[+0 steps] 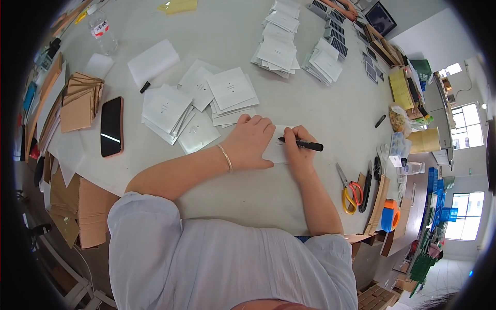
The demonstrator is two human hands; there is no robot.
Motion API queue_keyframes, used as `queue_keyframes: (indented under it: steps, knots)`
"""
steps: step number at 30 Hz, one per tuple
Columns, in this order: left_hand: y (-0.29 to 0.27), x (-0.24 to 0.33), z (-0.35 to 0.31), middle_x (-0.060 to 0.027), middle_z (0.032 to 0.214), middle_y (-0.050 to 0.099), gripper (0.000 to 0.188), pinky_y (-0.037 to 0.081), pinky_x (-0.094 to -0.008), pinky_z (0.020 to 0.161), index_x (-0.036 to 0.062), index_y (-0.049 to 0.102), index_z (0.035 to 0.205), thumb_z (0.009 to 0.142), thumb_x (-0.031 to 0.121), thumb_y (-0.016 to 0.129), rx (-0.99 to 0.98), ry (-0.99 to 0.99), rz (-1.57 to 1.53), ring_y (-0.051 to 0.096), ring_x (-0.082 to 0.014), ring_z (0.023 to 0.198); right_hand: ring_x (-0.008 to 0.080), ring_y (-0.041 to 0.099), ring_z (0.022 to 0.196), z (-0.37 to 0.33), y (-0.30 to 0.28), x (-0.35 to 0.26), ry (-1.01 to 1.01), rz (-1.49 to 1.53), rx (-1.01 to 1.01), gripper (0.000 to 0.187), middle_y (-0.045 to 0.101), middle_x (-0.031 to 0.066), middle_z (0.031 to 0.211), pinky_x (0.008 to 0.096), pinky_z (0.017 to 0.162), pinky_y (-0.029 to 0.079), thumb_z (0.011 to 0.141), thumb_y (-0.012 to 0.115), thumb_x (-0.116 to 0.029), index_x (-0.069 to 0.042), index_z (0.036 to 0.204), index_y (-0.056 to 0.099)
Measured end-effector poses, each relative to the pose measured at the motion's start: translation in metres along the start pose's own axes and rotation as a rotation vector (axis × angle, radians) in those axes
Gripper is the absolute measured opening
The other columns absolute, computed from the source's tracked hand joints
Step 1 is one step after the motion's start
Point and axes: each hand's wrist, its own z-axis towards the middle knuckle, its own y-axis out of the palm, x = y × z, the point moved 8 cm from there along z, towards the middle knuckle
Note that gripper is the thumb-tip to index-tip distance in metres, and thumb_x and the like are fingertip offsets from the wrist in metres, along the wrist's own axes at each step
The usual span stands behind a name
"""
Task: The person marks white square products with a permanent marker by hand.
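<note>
A small white square packet (pixel 275 155) lies on the table in front of me, with a few dark marks on its upper part. My left hand (pixel 249 139) rests on its left side, fingers spread loosely and nothing gripped. In my right hand (pixel 299 155) is an uncapped black marker pen (pixel 313 146), its tip touching or just above the packet. Just beyond my left hand lie loose piles of similar white packets (pixel 232 89), several with small dark marks. A black pen cap (pixel 145 87) sits by a white sheet (pixel 153 62).
At left are a phone (pixel 112 126), cardboard pieces (pixel 77 111) and a water bottle (pixel 102 32). Scissors (pixel 352 195), a black cutter (pixel 366 190) and orange-blue tape (pixel 391 216) lie right. Farther off are packet stacks (pixel 279 49), dark-panelled devices (pixel 337 39) and another person's arm (pixel 347 10).
</note>
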Motion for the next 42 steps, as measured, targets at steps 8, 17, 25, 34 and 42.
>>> queue_keyframes:
  steps: [8, 17, 25, 34, 42]
  knots:
    - [0.003, -0.003, -0.001, -0.0116, 0.114, 0.046, 0.075, 0.029, -0.0415, 0.095, 0.0000, 0.045, 0.115, 0.060, 0.041, 0.072, -0.148, -0.072, -0.009, 0.044, -0.0260, 0.109, 0.0062, 0.039, 0.055, -0.007, -0.004, 0.005, 0.065, 0.106, 0.009, 0.023, 0.047, -0.0007, 0.056, 0.0246, 0.050, 0.034, 0.081, 0.061, -0.005, -0.002, 0.063, 0.047]
    - [0.006, -0.004, 0.000, -0.0114, 0.114, 0.046, 0.075, 0.028, -0.0410, 0.096, -0.0005, 0.045, 0.116, 0.060, 0.042, 0.073, -0.164, -0.087, 0.007, 0.044, -0.0251, 0.109, 0.0059, 0.039, 0.054, -0.014, -0.004, 0.002, 0.010, 0.149, -0.042, 0.022, 0.048, -0.0008, 0.057, 0.0240, 0.049, 0.034, 0.081, 0.061, -0.004, -0.002, 0.063, 0.049]
    - [0.004, -0.002, -0.001, -0.0118, 0.115, 0.046, 0.076, 0.028, -0.0413, 0.096, -0.0008, 0.045, 0.116, 0.060, 0.042, 0.073, -0.157, -0.092, 0.011, 0.044, -0.0253, 0.109, 0.0082, 0.040, 0.052, -0.014, -0.006, 0.005, -0.031, 0.067, -0.025, 0.022, 0.048, 0.0018, 0.055, 0.0259, 0.049, 0.035, 0.080, 0.061, -0.004, -0.002, 0.063, 0.048]
    - [0.001, -0.001, -0.001, -0.0122, 0.115, 0.047, 0.072, 0.027, -0.0424, 0.097, 0.0035, 0.046, 0.116, 0.061, 0.042, 0.073, -0.144, -0.077, 0.021, 0.045, -0.0258, 0.109, 0.0059, 0.038, 0.053, -0.015, -0.012, 0.006, 0.055, 0.278, 0.008, 0.022, 0.047, -0.0010, 0.061, 0.0232, 0.049, 0.032, 0.083, 0.056, -0.007, -0.003, 0.063, 0.049]
    - [-0.042, -0.024, 0.006, -0.0131, 0.099, 0.054, 0.056, 0.035, -0.0439, 0.088, 0.0048, 0.047, 0.106, 0.063, 0.032, 0.069, -0.005, -0.074, 0.088, 0.053, -0.0279, 0.098, 0.0058, 0.039, 0.052, -0.009, -0.028, 0.023, 0.202, 0.628, 0.303, 0.022, 0.047, -0.0002, 0.062, 0.0206, 0.047, 0.031, 0.086, 0.056, -0.014, -0.007, 0.067, 0.048]
